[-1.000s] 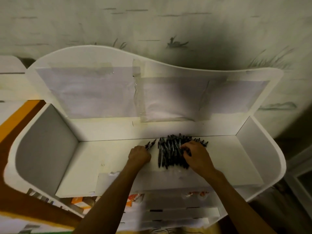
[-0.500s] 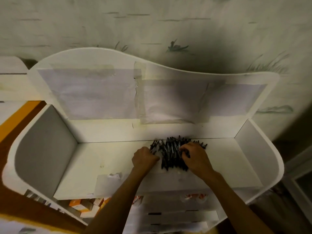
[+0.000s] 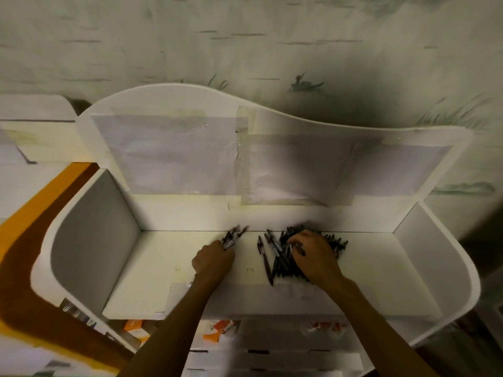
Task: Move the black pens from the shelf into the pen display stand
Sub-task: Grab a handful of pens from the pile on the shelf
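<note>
A pile of black pens [image 3: 277,257] lies on the white shelf [image 3: 168,265], right of its middle. My right hand [image 3: 313,257] lies over the pile with fingers curled among the pens; whether it grips any is unclear. My left hand [image 3: 213,258] is left of the pile and grips a small bunch of black pens [image 3: 234,236] that point up and to the right, blurred by motion. The pen display stand is not in view.
The shelf has a tall wavy white back panel [image 3: 174,112] with taped paper sheets [image 3: 174,153] and curved side walls [image 3: 98,240]. Lower tiers hold orange-and-white packets [image 3: 220,329]. An orange and brown surface [image 3: 35,210] lies to the left.
My left hand went into the pile's left edge and then pulled away to the left with a bunch of pens. My right hand stayed on the pile.
</note>
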The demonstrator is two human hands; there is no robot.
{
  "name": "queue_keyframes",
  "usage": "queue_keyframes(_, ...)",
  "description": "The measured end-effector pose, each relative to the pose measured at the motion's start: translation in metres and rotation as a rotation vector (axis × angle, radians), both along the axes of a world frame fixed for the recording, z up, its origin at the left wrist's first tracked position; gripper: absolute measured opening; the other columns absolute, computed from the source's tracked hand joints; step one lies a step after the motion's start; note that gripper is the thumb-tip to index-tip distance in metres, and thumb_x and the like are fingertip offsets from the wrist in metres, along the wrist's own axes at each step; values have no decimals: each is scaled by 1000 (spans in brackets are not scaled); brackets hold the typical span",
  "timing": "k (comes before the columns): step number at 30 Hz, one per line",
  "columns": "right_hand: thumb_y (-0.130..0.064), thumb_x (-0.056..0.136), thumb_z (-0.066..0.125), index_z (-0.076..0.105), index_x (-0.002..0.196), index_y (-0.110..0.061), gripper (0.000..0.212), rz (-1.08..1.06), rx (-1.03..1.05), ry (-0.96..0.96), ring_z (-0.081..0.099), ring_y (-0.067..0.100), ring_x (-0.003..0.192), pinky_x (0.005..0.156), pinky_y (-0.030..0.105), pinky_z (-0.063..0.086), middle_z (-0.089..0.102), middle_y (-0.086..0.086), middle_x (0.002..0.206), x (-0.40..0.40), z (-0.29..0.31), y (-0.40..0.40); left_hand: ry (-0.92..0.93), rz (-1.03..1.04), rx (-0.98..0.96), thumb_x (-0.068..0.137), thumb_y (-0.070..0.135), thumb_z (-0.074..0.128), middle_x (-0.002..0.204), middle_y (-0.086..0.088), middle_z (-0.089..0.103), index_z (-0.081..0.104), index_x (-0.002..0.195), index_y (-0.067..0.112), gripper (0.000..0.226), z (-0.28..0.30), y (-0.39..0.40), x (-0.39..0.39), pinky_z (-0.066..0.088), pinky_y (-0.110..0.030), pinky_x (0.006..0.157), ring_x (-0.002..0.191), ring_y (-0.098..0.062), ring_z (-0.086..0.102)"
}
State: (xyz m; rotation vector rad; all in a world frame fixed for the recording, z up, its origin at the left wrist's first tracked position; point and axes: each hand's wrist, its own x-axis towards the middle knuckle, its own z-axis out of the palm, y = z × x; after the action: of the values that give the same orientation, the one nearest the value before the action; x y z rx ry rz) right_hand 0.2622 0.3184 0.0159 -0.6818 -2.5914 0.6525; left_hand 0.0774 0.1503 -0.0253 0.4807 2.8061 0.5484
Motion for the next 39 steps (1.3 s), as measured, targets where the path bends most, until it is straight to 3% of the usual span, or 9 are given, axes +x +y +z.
queue_keyframes(7, -11, 95, 60, 72, 109, -12, 18, 2, 27, 5, 59, 18, 99, 90, 23, 46, 66, 4, 108, -7, 3, 0, -192, 156, 699, 81, 25, 72, 82, -4, 69, 65, 90, 20, 12, -5, 1, -9, 54, -36, 74, 74, -21, 63)
queue_keyframes(11, -8, 94, 61, 73, 107, -12, 18, 14, 35, 24, 61, 16, 95, 86, 18, 43, 68, 3, 106, -10, 6, 1, -275, 197, 1022, 70, 55, 82, 64, 7, 64, 62, 74, 21, 40, 6, 10, -12, 48, -29, 62, 56, -12, 49)
queue_keyframes(13, -9, 93, 62, 73, 105, -12, 17, 21, 33, 36, 61, 15, 93, 86, 18, 43, 69, 3, 104, -12, 7, 1, -278, 169, 1057, 65, 62, 83, 84, 11, 73, 68, 91, 22, 50, 10, 15, -10, 56, -27, 77, 73, -14, 64)
queue_keyframes(15, -10, 93, 63, 73, 104, -13, 16, 20, 33, 42, 61, 14, 93, 86, 17, 43, 69, 2, 103, -14, 8, 0, -290, 161, 1053, 62, 66, 85, 93, 18, 73, 72, 101, 30, 55, 7, 15, -7, 57, -23, 81, 87, 5, 66)
queue_keyframes(17, -10, 94, 62, 73, 104, -14, 16, 24, 41, 33, 60, 12, 93, 85, 15, 42, 69, 1, 103, -16, 8, -1, -279, 185, 1028, 60, 67, 86, 86, 20, 74, 74, 104, 26, 61, -3, 11, -3, 51, -21, 78, 81, 7, 66)
queue_keyframes(21, -11, 94, 60, 73, 104, -14, 17, 39, 67, 20, 59, 11, 92, 85, 15, 43, 68, 0, 103, -16, 9, 1, -197, 242, 1001, 79, 48, 79, 81, 8, 72, 70, 89, 25, 27, -16, 9, 0, 52, -34, 73, 84, -17, 68)
queue_keyframes(28, -13, 96, 58, 71, 109, -15, 19, 51, 56, 11, 59, 14, 100, 93, 26, 50, 66, 0, 109, -25, 15, 4, -234, 233, 1038, 67, 56, 86, 74, 18, 73, 71, 79, 30, 33, -11, 16, 2, 51, -25, 69, 74, -2, 66)
queue_keyframes(32, -13, 96, 57, 71, 107, -15, 18, 74, 62, 1, 59, 13, 98, 90, 29, 52, 66, 0, 106, -26, 16, 6, -170, 280, 1088, 79, 50, 79, 51, 16, 57, 61, 63, 23, 36, -12, 20, 4, 41, -26, 57, 49, 4, 46)
queue_keyframes(39, -25, 98, 57, 69, 108, -16, 18, 68, 63, -20, 58, 12, 97, 91, 32, 51, 65, -1, 107, -21, 13, 11, -199, 266, 1031, 81, 44, 79, 72, 7, 71, 74, 87, 19, 27, -20, 15, 9, 45, -24, 62, 68, -7, 62)
